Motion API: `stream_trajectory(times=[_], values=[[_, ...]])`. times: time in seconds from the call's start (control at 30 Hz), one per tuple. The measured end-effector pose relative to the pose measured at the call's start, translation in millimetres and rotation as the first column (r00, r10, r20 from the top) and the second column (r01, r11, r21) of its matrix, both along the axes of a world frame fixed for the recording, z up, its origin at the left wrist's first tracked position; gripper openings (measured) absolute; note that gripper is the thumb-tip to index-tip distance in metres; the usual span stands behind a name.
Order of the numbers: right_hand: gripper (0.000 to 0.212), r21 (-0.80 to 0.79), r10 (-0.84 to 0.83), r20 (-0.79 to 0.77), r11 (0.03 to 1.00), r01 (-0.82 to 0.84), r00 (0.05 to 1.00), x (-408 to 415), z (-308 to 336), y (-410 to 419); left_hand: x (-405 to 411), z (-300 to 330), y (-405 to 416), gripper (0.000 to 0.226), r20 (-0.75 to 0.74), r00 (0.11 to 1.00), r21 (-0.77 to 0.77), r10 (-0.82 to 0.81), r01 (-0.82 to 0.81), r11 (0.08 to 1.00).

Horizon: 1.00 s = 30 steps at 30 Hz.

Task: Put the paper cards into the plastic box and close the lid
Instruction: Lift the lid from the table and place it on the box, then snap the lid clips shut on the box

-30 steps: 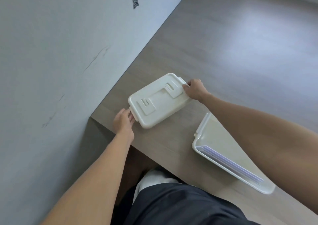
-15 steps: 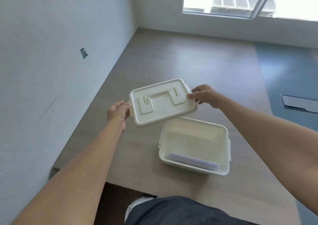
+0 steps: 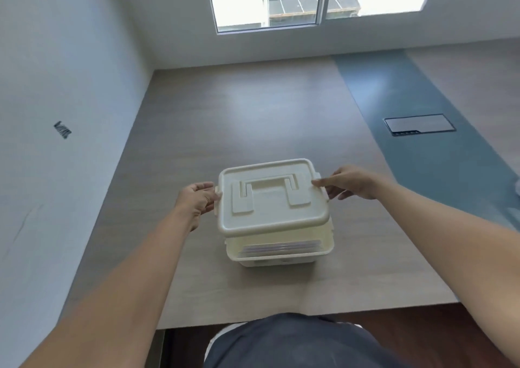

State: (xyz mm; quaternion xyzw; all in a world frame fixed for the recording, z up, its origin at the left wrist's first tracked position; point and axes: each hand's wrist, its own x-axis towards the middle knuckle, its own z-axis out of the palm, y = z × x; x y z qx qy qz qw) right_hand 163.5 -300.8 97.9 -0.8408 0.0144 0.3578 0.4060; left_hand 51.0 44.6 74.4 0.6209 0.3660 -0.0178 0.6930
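A cream plastic lid [image 3: 271, 198] with a flat folded handle hovers just above the cream plastic box [image 3: 281, 256], tilted with its near edge raised off the box rim. My left hand [image 3: 197, 198] grips the lid's left side clip. My right hand [image 3: 349, 183] holds the lid's right edge, fingers at the right clip. Through the gap under the lid I see a stack of paper cards [image 3: 278, 247] lying inside the box. The box stands on the wooden table [image 3: 225, 131].
A white wall runs along the table's left side. A blue strip [image 3: 422, 153] crosses the table at the right, with a dark flat panel [image 3: 419, 125] set in it. The table's near edge is just in front of my lap.
The lid has travelled from the table's left side to directly over the box, both hands still on it. The camera view has swung up and right.
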Motion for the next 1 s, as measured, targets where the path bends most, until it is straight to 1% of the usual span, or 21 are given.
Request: stream_trajectory(times=[0.13,0.23,0.43,0.67,0.77,0.83,0.9,0.93,1.0], values=[[0.04,0.006,0.033,-0.102,0.999,-0.032,0.994,-17,-15,-14,-20,-12,-5,0.044,-0.043,0.998,0.053,-0.051,0.053,0.997],[0.042,0.005,0.059,-0.142,0.998,-0.059,0.988,-22,-27,-19,-32,-18,-6,0.045,-0.075,0.993,0.077,-0.09,0.096,0.992],[0.042,0.014,0.082,-0.175,0.997,-0.08,0.981,-18,-33,-29,-35,-26,-14,0.051,-0.075,0.994,0.069,-0.083,0.088,0.994],[0.043,-0.03,0.11,-0.164,0.993,-0.117,0.98,-11,-36,-30,-30,-32,-18,0.049,-0.067,0.996,0.079,-0.062,0.067,0.995],[0.048,-0.037,0.112,-0.2,0.992,-0.122,0.973,-14,-41,-31,-32,-31,-20,0.048,-0.075,0.994,0.107,-0.075,0.083,0.991],[0.052,-0.01,0.083,-0.243,0.996,-0.088,0.967,-15,-44,-32,-35,-32,-22,0.047,-0.123,0.989,0.065,-0.085,0.093,0.993],[0.056,0.039,0.061,-0.324,0.998,-0.051,0.944,-15,-45,-33,-40,-30,-24,0.049,-0.209,0.971,-0.061,-0.12,0.11,0.992],[0.057,0.08,0.056,-0.383,0.996,-0.028,0.922,-15,-46,-33,-43,-30,-25,0.051,-0.238,0.959,-0.123,-0.151,0.125,0.985],[0.052,0.161,0.043,-0.474,0.986,0.038,0.879,-16,-48,-30,-45,-30,-28,0.054,-0.241,0.95,-0.187,-0.199,0.156,0.97]])
